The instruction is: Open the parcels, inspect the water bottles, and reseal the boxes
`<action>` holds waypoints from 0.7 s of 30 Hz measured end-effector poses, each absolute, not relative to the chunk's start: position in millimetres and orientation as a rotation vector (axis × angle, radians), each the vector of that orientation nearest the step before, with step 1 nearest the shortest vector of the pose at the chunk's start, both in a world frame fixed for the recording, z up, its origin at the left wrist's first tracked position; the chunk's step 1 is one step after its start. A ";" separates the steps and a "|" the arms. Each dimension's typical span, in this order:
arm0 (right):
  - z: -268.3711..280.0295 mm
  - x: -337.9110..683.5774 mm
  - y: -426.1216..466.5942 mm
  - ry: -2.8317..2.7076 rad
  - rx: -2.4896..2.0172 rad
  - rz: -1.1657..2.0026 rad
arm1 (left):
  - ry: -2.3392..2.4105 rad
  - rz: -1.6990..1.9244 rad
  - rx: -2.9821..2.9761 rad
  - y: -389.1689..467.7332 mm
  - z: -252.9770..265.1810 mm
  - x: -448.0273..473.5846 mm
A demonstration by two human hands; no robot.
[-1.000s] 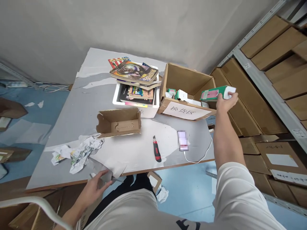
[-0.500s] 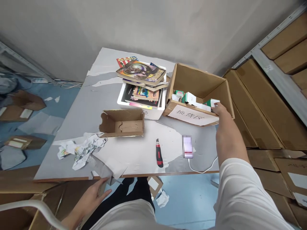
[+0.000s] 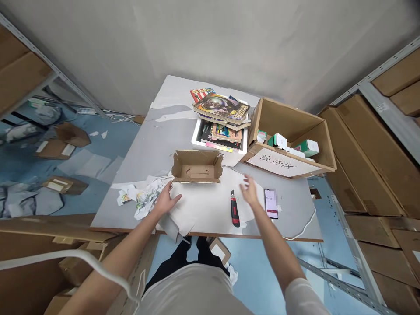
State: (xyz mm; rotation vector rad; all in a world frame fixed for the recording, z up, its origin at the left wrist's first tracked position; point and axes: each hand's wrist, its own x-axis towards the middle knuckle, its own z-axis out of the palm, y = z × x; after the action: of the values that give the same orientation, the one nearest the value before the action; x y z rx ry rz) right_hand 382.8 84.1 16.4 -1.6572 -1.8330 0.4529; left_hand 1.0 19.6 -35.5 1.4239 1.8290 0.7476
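Just below the left corner of an open brown cardboard box (image 3: 197, 174) is my left hand (image 3: 166, 200), its fingers spread and nothing in them. Crumpled printed paper (image 3: 146, 199) lies beside that hand. My right hand (image 3: 250, 190) hovers over the table with fingers apart, holding nothing. It is between a red-and-black utility knife (image 3: 234, 210), whose blade is out, and a phone (image 3: 271, 204) on a white cable. Behind it stands a labelled carton (image 3: 278, 164) with several small green-and-white boxes (image 3: 307, 148) inside.
A white bin (image 3: 198, 133) of stacked books (image 3: 223, 107) stands behind the brown box. Large cartons (image 3: 370, 157) and shelving border the right side. A white curved tube (image 3: 75, 253) crosses the lower left, near more cartons. Paper and boxes litter the floor at left.
My right hand has let go of a small green-and-white box in the labelled carton and come back over the table. My left hand has risen from the table's front edge toward the brown box.
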 end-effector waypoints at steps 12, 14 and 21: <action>-34.0 299.5 -7.6 -1.474 -1.527 0.998 | 1.603 0.976 1.347 -21.3 -30.2 19.2; -37.5 306.2 -27.5 -1.446 -1.584 1.019 | 1.587 0.914 1.340 -38.8 -32.9 21.4; -55.1 307.7 -41.5 -1.406 -1.666 1.027 | 1.601 0.800 1.288 -42.4 -52.3 23.1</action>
State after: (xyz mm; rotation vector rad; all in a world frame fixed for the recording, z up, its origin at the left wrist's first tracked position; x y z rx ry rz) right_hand 307.7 -41.5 -55.1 -1.6664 -1.4065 1.0270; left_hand 23.1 -42.4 -52.3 1.2880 1.6012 0.8004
